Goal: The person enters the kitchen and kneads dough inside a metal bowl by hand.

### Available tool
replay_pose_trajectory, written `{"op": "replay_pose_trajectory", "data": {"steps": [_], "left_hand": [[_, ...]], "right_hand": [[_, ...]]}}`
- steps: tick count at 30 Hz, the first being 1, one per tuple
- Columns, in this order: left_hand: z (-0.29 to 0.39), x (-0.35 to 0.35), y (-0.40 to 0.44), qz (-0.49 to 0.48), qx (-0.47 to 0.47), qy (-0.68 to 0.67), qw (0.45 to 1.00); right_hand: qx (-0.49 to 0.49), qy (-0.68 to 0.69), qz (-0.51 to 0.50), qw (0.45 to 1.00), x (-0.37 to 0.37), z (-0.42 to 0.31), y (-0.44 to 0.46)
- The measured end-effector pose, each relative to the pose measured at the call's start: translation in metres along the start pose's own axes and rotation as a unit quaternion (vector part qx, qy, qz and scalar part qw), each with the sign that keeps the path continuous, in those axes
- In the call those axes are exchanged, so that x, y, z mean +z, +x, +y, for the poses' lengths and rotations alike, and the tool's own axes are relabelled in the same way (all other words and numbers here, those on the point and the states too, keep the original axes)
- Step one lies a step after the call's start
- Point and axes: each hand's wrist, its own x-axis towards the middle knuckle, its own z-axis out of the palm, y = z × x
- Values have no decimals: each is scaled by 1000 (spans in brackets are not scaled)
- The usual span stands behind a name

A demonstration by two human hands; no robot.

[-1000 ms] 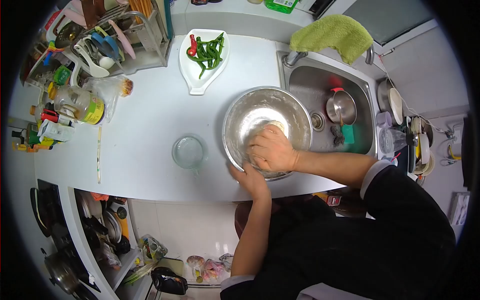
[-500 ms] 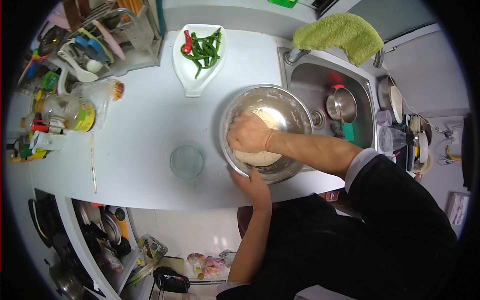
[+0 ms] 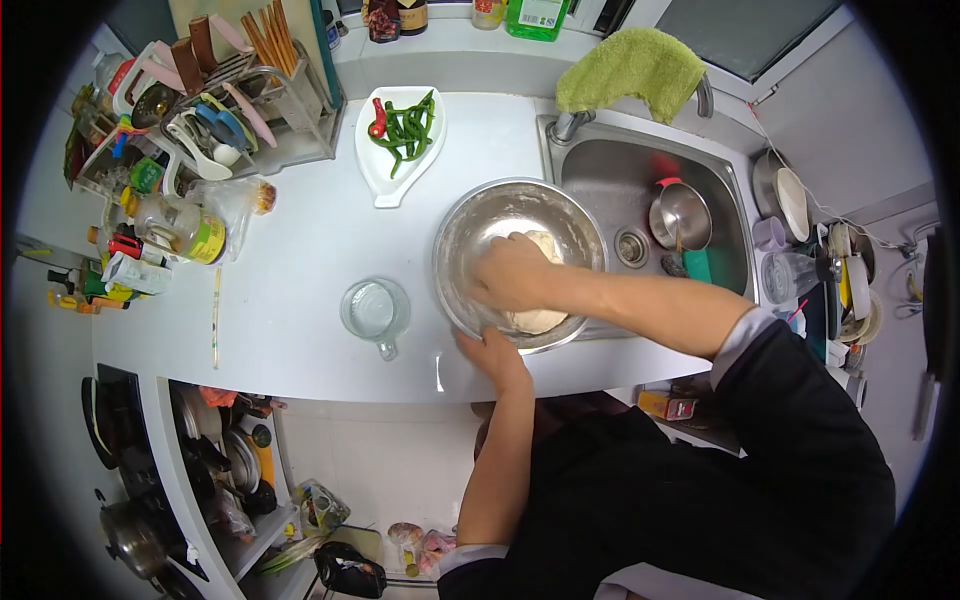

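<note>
A wide stainless steel mixing bowl (image 3: 462, 240) rests near the counter's front edge, left of the sink. Inside lies a pale lump of dough (image 3: 538, 320), partly covered by my right hand (image 3: 514, 272). That hand has curled fingers at the dough's left side; the fingertips are partly hidden. My left hand (image 3: 496, 360) grips the bowl's near rim, its thumb along the outer wall. Left of the bowl stands a clear glass cup (image 3: 375, 310) with its handle toward me.
Behind the bowl is a white dish (image 3: 388, 190) of green peppers (image 3: 410, 130) and one red pepper (image 3: 378, 118). To the right, the sink (image 3: 615, 185) holds a small metal pot (image 3: 680, 215); a green towel (image 3: 635, 75) hangs over the tap. A utensil rack (image 3: 300, 125) and bottles stand left.
The view has tilted up, showing more of the back ledge. My right hand has shifted within the bowl, and the dough looks more bunched toward the right. My left hand stays at the rim.
</note>
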Motion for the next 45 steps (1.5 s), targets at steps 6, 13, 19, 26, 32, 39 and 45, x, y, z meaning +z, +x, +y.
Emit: {"op": "replay_pose_trajectory", "data": {"steps": [6,13,19,26,32,39,45], "left_hand": [[5,-12,-15,-24,12,-5,1000],[8,-1,-6,1,-28,27,999],[15,-1,-4,-25,-45,40,998],[18,-1,-5,-61,-42,4,997],[22,2,-31,-22,-170,-2,985],[18,-68,-72,-151,-187,149,959],[83,-5,-13,-226,368,428,794]], "right_hand": [[-216,-25,297,930,35,29,-69],[-231,-16,287,929,44,40,-30],[-254,37,288,923,46,38,23],[-232,10,245,941,46,30,60],[-261,-5,154,953,33,16,54],[-132,186,414,881,-2,65,-2],[152,299,482,809,50,116,-44]]}}
